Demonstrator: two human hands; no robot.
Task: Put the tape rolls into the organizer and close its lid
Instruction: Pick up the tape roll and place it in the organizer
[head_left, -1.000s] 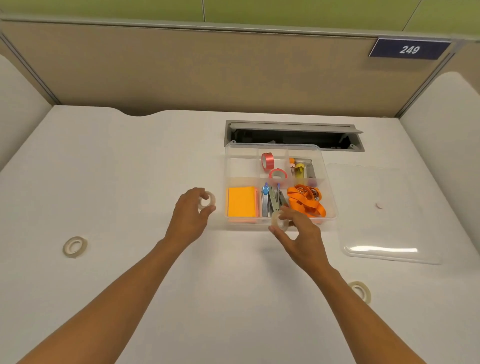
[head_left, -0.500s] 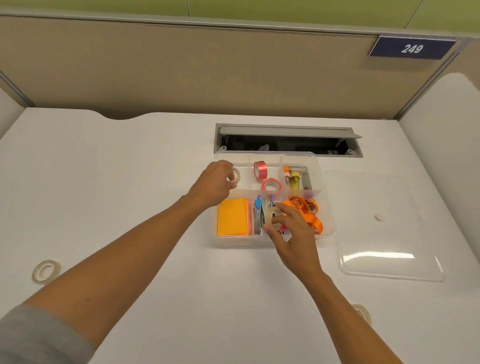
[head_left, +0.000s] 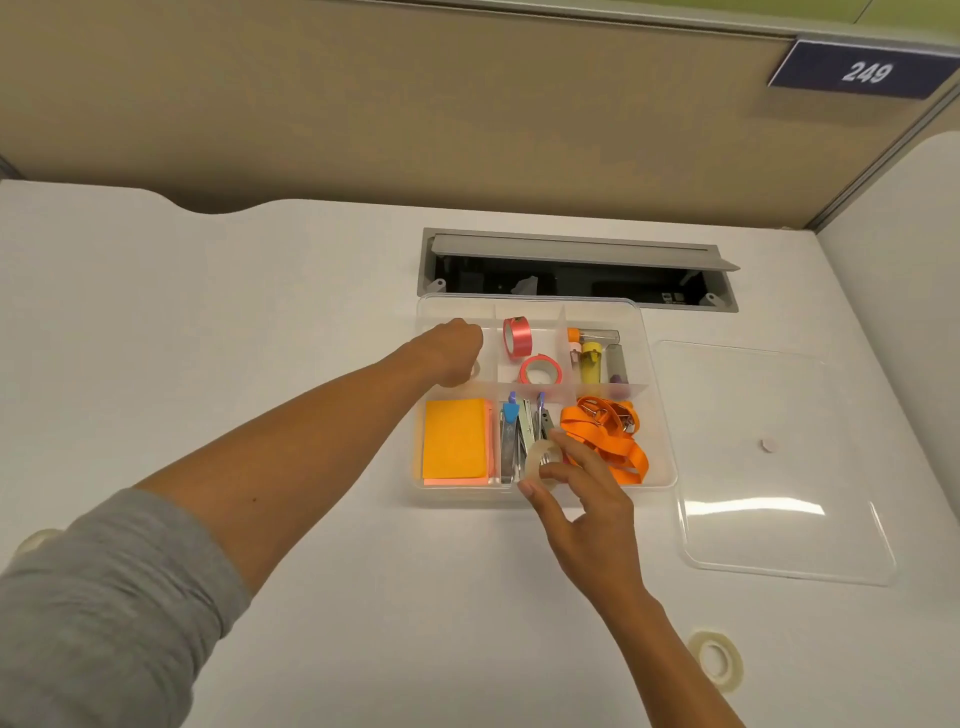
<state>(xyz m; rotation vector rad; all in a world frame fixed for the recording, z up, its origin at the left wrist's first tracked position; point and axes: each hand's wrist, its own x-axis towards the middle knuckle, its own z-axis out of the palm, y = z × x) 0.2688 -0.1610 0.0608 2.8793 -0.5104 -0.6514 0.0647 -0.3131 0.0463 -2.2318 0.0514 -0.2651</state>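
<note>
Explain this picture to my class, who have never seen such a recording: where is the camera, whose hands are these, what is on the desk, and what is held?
No machine here: a head-worn camera looks down at a person's bare hands. On the white desk sits a clear organizer with its lid off beside it. The left hand reaches into the back-left compartment; a tape roll barely shows under it. The right hand pinches a clear tape roll over the front edge. Another loose roll lies on the desk.
</note>
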